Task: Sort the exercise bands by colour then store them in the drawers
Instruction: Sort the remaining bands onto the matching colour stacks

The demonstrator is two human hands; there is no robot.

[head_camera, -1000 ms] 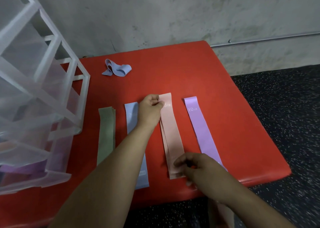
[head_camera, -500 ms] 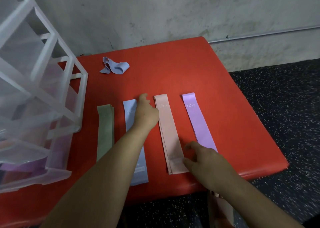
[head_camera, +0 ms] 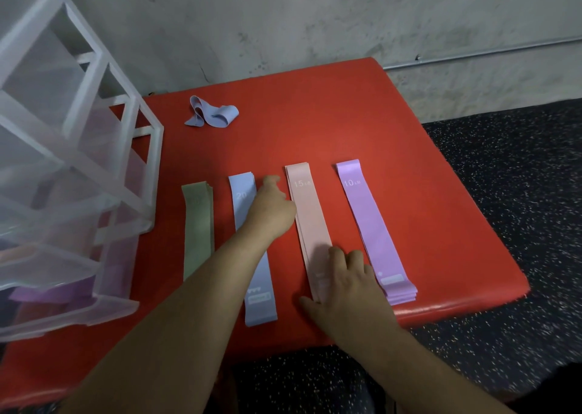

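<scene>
While the right hand (head_camera: 343, 291) lies flat-fingered on the pale pink elastic band stack (head_camera: 310, 224), square its near edges gently; whether the left hand (head_camera: 271, 209) grips anything cannot be told.

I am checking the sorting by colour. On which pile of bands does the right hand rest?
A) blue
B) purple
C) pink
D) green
C: the right hand lies flat on the near end of the pink pile, beside the purple pile.
</scene>
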